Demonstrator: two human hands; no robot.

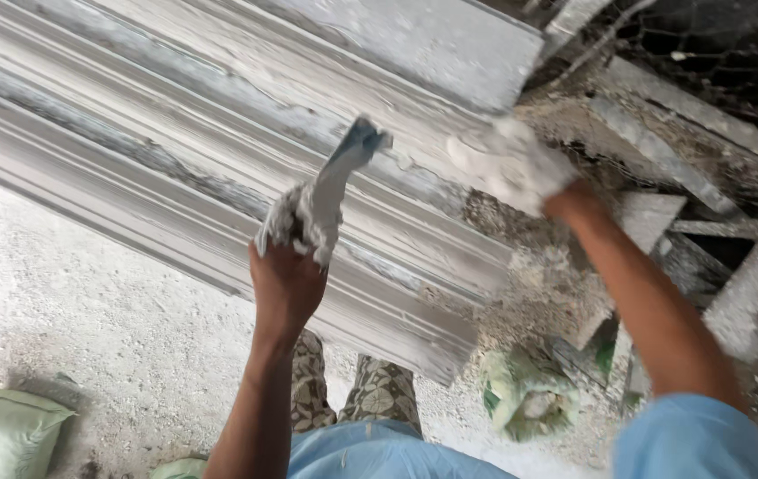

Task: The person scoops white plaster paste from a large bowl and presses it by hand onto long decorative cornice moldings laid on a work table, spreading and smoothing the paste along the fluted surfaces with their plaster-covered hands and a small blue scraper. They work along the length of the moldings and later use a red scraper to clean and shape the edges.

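Two hands work at one long ribbed plaster moulding point(219, 151) that slants from the upper left down to the middle. The left hand point(283, 282) is clenched around a plaster-caked scraper point(330, 191), whose blade tip meets a groove near the moulding's right end. The right hand point(514, 167), smeared white, presses a lump of wet plaster point(485, 155) on the moulding's end edge; its fingers are too coated to tell their grip. Two green sacks lie below: one sack point(2, 435) at the lower left corner, one opened sack point(528, 395) beside grey slabs point(751, 302).
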